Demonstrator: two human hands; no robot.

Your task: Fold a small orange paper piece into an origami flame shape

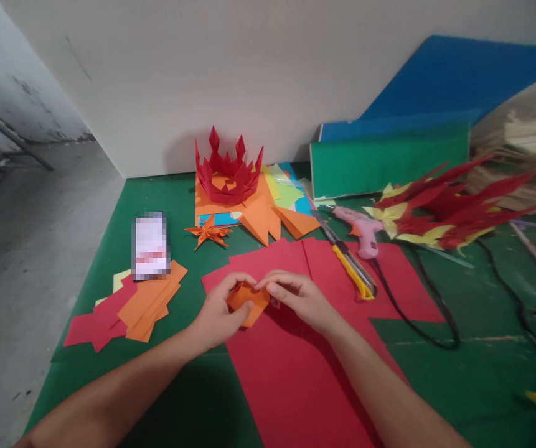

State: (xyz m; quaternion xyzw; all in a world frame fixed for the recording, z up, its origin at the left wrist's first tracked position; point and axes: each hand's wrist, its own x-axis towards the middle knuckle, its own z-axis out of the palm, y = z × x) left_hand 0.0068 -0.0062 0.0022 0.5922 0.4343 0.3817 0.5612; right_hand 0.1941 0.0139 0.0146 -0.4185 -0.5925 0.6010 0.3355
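My left hand [218,311] and my right hand [298,298] meet over a big red paper sheet [296,373] on the green table [459,373]. Both pinch a small folded orange paper piece [248,300], the left from below and the side, the right from the top edge. The fingers of both hands are closed on it. A small orange paper star [209,233] lies beyond the hands, and a red paper crown [228,171] stands on orange sheets at the back.
A yellow utility knife [349,261] and a pink glue gun [363,230] with its black cord lie to the right. Orange and red scraps [127,308] and a blurred card [150,246] lie to the left. Red-and-yellow paper flowers [440,211], green and blue boards stand back right.
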